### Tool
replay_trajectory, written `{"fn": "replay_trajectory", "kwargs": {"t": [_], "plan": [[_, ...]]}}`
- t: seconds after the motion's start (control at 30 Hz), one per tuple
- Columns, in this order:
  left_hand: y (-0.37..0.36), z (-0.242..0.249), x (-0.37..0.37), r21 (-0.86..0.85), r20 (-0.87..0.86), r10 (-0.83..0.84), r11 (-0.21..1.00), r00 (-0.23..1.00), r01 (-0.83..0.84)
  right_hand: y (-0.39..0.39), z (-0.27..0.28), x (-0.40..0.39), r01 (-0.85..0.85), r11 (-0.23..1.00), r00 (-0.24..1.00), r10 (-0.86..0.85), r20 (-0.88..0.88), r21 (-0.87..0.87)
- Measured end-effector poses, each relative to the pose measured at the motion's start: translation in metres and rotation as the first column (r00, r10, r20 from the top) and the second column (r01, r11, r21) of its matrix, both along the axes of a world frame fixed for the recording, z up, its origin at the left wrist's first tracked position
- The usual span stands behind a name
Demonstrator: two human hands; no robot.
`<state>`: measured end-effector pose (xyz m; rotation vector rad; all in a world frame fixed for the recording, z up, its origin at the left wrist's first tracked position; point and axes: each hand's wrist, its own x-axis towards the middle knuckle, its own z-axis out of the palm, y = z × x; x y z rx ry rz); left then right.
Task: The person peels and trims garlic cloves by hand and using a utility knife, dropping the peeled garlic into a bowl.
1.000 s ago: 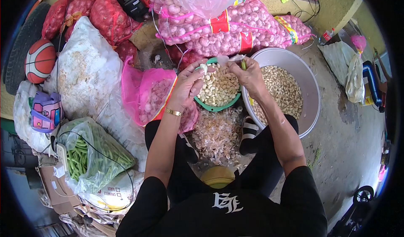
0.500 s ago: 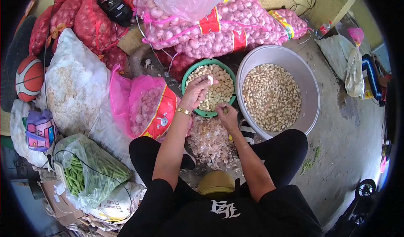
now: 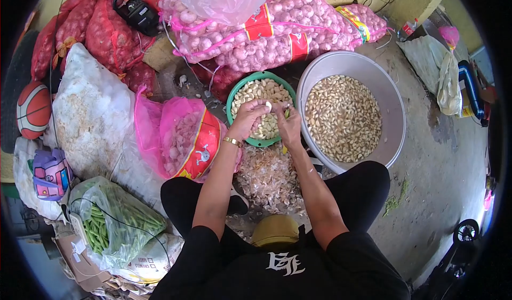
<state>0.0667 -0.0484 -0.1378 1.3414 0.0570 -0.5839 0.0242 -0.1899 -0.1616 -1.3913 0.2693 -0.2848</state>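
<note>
The right hand (image 3: pixel 289 129) has risen beside the left hand (image 3: pixel 247 117), whose fingers pinch a pale clove (image 3: pixel 268 105) above the green basin (image 3: pixel 230 103), near ten o'clock from the right fingers, closed around a small green item (image 3: pixel 287 113).

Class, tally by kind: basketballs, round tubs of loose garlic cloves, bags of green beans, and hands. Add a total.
Basketball: 1
Round tubs: 2 (green tub, grey tub)
Bag of green beans: 1
Hands: 2 (left hand, right hand)
Total: 6
</note>
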Motion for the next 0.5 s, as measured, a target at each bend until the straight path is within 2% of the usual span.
{"fn": "replay_trajectory", "kwargs": {"t": [0.07,0.13,0.17,0.2,0.23,0.27,0.33,0.4,0.43,0.47,0.5], "plan": [[-0.002,-0.011,0.011,-0.034,-0.018,0.05,0.998,0.999,-0.051,-0.002,-0.008,-0.005,-0.014,0.983,0.999,0.021,0.033,-0.181],[-0.007,-0.025,0.026,-0.035,-0.1,0.13,0.99,0.986,-0.134,-0.011,-0.064,-0.016,-0.155,0.883,0.984,0.097,-0.151,-0.444],[-0.008,-0.041,0.035,-0.015,-0.084,0.134,0.991,0.987,-0.136,-0.013,-0.087,-0.025,-0.249,0.805,0.962,0.141,-0.234,-0.538],[-0.009,-0.056,0.043,-0.019,-0.081,0.13,0.991,0.988,-0.132,-0.012,-0.099,-0.038,-0.319,0.787,0.932,0.158,-0.327,-0.529],[-0.01,-0.071,0.049,0.015,-0.155,0.156,0.988,0.975,-0.156,-0.011,-0.103,-0.05,-0.388,0.766,0.892,0.174,-0.417,-0.512],[-0.011,-0.087,0.052,0.051,-0.232,0.184,0.983,0.955,-0.177,-0.012,-0.106,-0.061,-0.387,0.765,0.892,0.17,-0.419,-0.514],[-0.011,-0.096,0.047,0.079,-0.287,0.161,0.986,0.944,-0.144,-0.015,-0.107,-0.083,-0.422,0.666,0.885,0.154,-0.44,-0.615],[-0.01,-0.094,0.043,-0.048,-0.488,0.311,0.923,0.815,-0.381,-0.016,-0.101,-0.084,-0.415,0.654,0.879,0.108,-0.465,-0.633],[-0.003,-0.093,0.04,-0.18,-0.462,0.238,0.918,0.854,-0.354,-0.015,-0.09,-0.081,-0.355,0.787,0.882,0.103,-0.461,-0.504],[0.002,-0.092,0.037,-0.173,-0.464,0.249,0.916,0.85,-0.363,-0.013,-0.08,-0.077,-0.285,0.891,0.882,0.099,-0.461,-0.352],[0.003,-0.069,0.031,-0.278,-0.494,0.249,0.863,0.833,-0.423,-0.01,-0.095,-0.073,-0.241,0.924,0.919,0.12,-0.375,-0.296]]}}
